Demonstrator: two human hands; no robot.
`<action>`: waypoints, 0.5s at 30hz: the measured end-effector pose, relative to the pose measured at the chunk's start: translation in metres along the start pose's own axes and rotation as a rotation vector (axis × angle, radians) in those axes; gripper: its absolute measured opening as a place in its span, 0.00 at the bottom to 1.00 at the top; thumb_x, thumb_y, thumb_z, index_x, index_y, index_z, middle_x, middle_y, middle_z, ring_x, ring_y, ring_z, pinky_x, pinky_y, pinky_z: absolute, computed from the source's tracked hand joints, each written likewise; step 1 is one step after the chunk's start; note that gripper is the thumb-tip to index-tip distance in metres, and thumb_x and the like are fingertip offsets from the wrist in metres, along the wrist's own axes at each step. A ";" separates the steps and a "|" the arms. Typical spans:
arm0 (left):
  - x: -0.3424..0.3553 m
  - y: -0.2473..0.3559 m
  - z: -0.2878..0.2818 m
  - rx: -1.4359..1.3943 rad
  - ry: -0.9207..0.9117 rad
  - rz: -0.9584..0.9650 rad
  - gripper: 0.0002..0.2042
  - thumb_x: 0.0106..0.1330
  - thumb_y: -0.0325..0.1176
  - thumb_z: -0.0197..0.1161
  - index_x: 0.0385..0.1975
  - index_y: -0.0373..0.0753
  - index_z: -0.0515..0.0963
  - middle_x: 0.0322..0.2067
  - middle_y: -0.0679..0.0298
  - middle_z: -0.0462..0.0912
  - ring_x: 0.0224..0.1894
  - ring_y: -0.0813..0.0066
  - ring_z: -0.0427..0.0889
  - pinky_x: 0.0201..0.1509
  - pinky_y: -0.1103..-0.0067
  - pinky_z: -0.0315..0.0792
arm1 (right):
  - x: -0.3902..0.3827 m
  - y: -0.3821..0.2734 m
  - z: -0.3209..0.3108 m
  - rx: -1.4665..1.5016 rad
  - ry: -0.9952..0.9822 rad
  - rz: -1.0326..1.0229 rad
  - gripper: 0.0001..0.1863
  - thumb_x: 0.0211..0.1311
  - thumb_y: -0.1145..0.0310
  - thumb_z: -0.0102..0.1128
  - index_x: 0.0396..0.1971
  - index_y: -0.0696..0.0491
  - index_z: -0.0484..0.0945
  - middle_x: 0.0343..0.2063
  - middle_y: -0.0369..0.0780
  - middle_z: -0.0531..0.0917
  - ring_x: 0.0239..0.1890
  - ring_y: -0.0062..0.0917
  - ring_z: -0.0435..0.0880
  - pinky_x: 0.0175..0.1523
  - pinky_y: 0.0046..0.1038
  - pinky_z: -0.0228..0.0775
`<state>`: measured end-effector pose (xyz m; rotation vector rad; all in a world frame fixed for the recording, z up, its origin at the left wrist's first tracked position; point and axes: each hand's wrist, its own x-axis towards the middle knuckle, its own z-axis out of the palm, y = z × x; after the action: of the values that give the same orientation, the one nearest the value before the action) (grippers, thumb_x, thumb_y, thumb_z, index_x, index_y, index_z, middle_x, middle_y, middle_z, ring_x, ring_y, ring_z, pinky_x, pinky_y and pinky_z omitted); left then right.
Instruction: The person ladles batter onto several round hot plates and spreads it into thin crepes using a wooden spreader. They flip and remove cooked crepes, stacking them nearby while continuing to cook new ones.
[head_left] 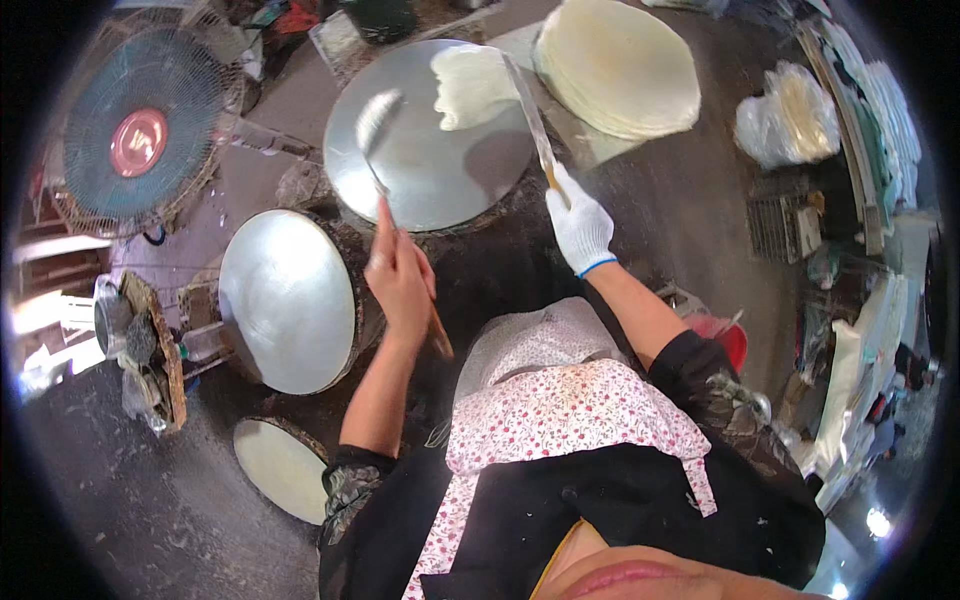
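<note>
My bare left hand (400,270) is closed on the wooden handle (438,337) of a tool; its metal shaft and white-coated head (378,118) reach over the upper round metal griddle (445,185). My right hand (580,225), in a white knit glove, grips a long flat metal blade (530,115) by its end. The blade's far part is at the edge of an irregular white sheet (470,85) over that griddle; whether the sheet is lifted or lying flat, I cannot tell. Right beside the griddle lies a stack of pale round sheets (615,65).
A second griddle (285,300) is at left, a pale-topped round plate (275,465) below it. A fan (140,140) stands upper left; cluttered board (150,360) below. At right are a plastic bag (785,115), a metal rack (780,225), a red bucket (725,340) and small distant figures (910,365).
</note>
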<state>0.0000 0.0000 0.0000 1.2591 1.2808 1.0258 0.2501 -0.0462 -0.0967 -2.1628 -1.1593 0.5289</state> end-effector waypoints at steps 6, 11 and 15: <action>-0.044 -0.014 -0.019 -0.105 -0.012 -0.074 0.25 0.84 0.28 0.48 0.80 0.45 0.61 0.18 0.74 0.68 0.14 0.89 0.63 0.16 0.86 0.60 | 0.048 -0.072 0.029 0.002 -0.129 -0.127 0.27 0.73 0.53 0.56 0.70 0.36 0.74 0.51 0.50 0.87 0.52 0.49 0.86 0.57 0.44 0.76; -0.070 -0.002 -0.037 -0.065 -0.015 -0.110 0.27 0.83 0.24 0.48 0.80 0.46 0.61 0.17 0.75 0.67 0.15 0.90 0.63 0.17 0.86 0.62 | 0.033 -0.047 0.001 -0.189 -0.090 0.030 0.28 0.72 0.53 0.60 0.71 0.34 0.73 0.52 0.47 0.87 0.50 0.47 0.88 0.55 0.42 0.78; -0.068 0.011 -0.037 -0.246 -0.040 -0.089 0.27 0.82 0.23 0.48 0.80 0.44 0.59 0.18 0.73 0.69 0.15 0.89 0.65 0.18 0.87 0.61 | 0.061 -0.067 0.042 -0.198 -0.164 -0.172 0.28 0.72 0.53 0.57 0.71 0.39 0.74 0.50 0.50 0.87 0.50 0.48 0.87 0.58 0.41 0.77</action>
<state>-0.0398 -0.0632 0.0214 1.0217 1.1320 1.0537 0.2178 0.0470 -0.0851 -2.1882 -1.5291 0.5426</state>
